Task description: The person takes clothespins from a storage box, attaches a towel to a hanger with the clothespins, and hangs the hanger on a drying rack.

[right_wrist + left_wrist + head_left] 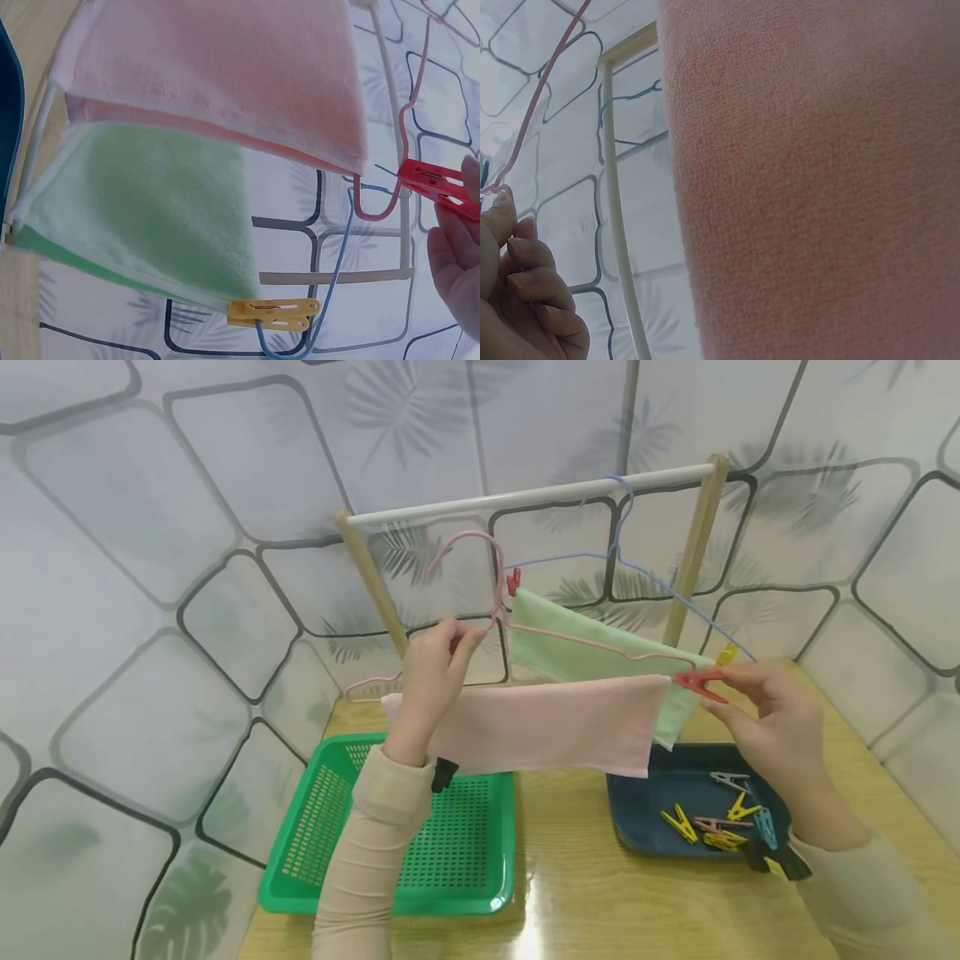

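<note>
A pink hanger (500, 578) is held by my left hand (437, 672), its thumb and fingers pinching the wire just below the hook. Folded over the hanger's lower bar hangs a pink towel (555, 727), which fills much of the left wrist view. My right hand (780, 727) pinches a red clothespin (435, 184) at the hanger's right end, beside the towel's upper corner. In the right wrist view the pin's tip overlaps the hanger wire, apart from the towel's edge; whether it bites the wire I cannot tell. The left hand covers part of the towel's left side.
Behind, a blue hanger (660, 583) hangs from a white rod (525, 497), carrying a green towel (150, 202) with a red clothespin (513, 581) and a yellow one (274, 313). Below are a green basket (504, 852) and a dark blue tray (633, 831) holding several clothespins (681, 825).
</note>
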Demonstrator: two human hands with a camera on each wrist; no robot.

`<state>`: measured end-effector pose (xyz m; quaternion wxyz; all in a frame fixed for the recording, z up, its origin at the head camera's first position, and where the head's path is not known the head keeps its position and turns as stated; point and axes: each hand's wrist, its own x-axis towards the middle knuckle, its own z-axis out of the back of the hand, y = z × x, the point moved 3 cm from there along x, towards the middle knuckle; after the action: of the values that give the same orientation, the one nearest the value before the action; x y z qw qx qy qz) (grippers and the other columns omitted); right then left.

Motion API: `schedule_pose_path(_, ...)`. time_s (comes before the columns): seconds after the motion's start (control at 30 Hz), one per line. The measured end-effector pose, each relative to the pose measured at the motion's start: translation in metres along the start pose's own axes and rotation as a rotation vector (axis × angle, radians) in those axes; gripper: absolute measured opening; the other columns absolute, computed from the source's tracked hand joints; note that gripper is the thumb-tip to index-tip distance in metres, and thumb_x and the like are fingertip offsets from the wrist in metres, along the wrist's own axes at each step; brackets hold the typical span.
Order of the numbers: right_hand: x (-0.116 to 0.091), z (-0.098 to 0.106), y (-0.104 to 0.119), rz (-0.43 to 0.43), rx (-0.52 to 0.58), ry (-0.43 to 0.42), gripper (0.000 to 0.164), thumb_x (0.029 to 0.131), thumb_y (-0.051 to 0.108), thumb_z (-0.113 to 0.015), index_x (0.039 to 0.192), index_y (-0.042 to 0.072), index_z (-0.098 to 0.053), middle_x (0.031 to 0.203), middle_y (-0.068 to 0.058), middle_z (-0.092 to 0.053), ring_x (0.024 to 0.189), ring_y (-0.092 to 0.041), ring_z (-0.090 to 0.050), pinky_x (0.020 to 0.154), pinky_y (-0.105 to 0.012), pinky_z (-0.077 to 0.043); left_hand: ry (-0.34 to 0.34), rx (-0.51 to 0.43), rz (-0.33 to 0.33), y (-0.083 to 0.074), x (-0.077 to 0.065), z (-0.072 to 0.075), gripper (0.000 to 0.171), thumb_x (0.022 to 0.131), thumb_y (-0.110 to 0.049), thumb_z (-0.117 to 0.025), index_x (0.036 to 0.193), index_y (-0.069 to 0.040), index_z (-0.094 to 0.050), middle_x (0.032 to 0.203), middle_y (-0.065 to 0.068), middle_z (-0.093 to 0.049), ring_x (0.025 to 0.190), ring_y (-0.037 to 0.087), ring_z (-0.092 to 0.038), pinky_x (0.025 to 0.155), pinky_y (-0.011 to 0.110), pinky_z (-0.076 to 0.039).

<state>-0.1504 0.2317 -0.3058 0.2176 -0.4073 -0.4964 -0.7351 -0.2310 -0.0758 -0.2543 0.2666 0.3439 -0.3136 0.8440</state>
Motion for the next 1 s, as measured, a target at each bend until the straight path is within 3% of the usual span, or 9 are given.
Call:
schedule_pose_path(0.1,0.0,-0.001,-0.002,0.103,-0.271,-0.038,0.036,0.045,-0.013,-0.068,0.079,-0.007,-0.058,0.076,-0.014,-0.056,0.076,-0.014,-0.05,0.071,-0.014,-0.036,0.005,0.002,0.003,0.0,0.0,0.0,0.03,0.079,-0.036,-0.042,0.064,-0.01,-0.046,0.048,-0.004,-0.037,0.04,0.009,-0.029,0.039,0.021,-0.025)
schedule_pose_path(0.17,0.0,-0.002,-0.002,0.179,-0.374,-0.078,0.029,0.05,-0.002,-0.071,0.077,-0.004,-0.06,0.074,-0.012,-0.057,0.072,-0.017,-0.051,0.07,-0.013,-0.034,0.006,0.001,0.003,0.001,0.0,0.0,0.03,0.079,-0.036,-0.042,0.064,-0.01,-0.046,0.048,-0.003,-0.037,0.041,0.009,-0.029,0.04,0.021,-0.025)
schedule_pose_path(0.33,-0.001,-0.009,-0.002,0.293,-0.399,-0.134,0.022,0.063,0.015,-0.066,0.073,-0.004,-0.06,0.069,-0.012,-0.057,0.061,-0.025,-0.051,0.064,-0.015,-0.036,0.002,0.003,-0.002,0.001,0.0,-0.001,0.03,0.079,-0.034,-0.043,0.063,-0.008,-0.047,0.048,-0.002,-0.037,0.04,0.01,-0.03,0.04,0.022,-0.026)
schedule_pose_path(0.6,-0.002,-0.017,-0.002,0.38,-0.427,-0.175,0.017,0.069,0.013,-0.06,0.063,-0.003,-0.057,0.063,-0.009,-0.057,0.052,-0.024,-0.05,0.049,-0.026,-0.037,-0.006,-0.003,-0.044,-0.002,-0.001,0.0,0.029,0.078,-0.033,-0.044,0.063,-0.008,-0.046,0.048,-0.002,-0.036,0.04,0.01,-0.029,0.04,0.021,-0.026)
schedule_pose_path(0.8,-0.002,-0.02,-0.004,0.406,-0.462,-0.162,0.024,0.076,0.012,-0.048,0.059,-0.003,-0.055,0.06,-0.009,-0.056,0.051,-0.023,-0.051,0.044,-0.027,-0.038,-0.018,-0.013,-0.078,-0.006,-0.002,0.002,0.028,0.078,-0.031,-0.045,0.063,-0.007,-0.046,0.049,-0.002,-0.036,0.041,0.01,-0.028,0.04,0.021,-0.025)
schedule_pose_path(1.0,-0.003,-0.02,-0.005,0.409,-0.478,-0.139,0.023,0.076,0.012,-0.049,0.06,-0.004,-0.055,0.059,-0.01,-0.055,0.051,-0.023,-0.051,0.044,-0.029,-0.038,-0.013,-0.054,-0.11,-0.01,-0.003,0.004,0.028,0.078,-0.031,-0.046,0.063,-0.008,-0.046,0.051,-0.003,-0.037,0.043,0.008,-0.029,0.042,0.02,-0.026)
